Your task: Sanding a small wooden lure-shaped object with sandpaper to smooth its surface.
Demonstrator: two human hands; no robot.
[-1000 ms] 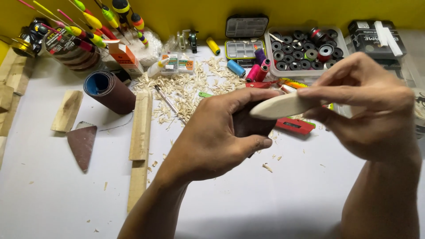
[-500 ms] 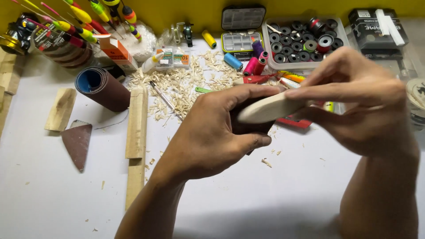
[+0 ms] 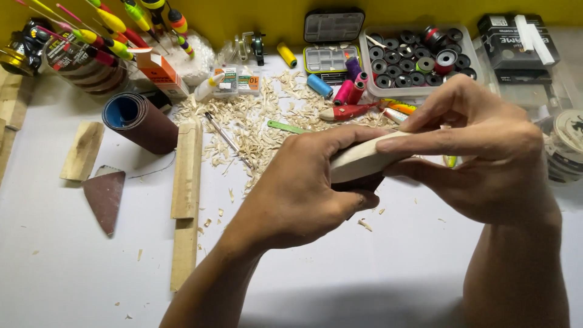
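A pale, smooth carved wooden piece (image 3: 358,161) is held over the white table between both hands. My left hand (image 3: 297,194) is wrapped around its near end, thumb along the top, with something dark tucked under the fingers that I cannot make out. My right hand (image 3: 480,152) pinches the other end, its index finger laid along the upper edge. Behind the hands lies a heap of wood shavings (image 3: 255,127).
A roll of brown sandpaper (image 3: 139,124), a triangular sandpaper scrap (image 3: 104,194), wooden strips (image 3: 185,170) and a small wood block (image 3: 82,150) lie at left. At the back stand fishing floats (image 3: 115,24), thread spools (image 3: 346,91), a tray of bobbins (image 3: 419,61) and a dark compartment box (image 3: 333,27).
Both hands have shifted slightly down and left in the view with the wooden piece still held. The right index finger now lies flatter along its top edge.
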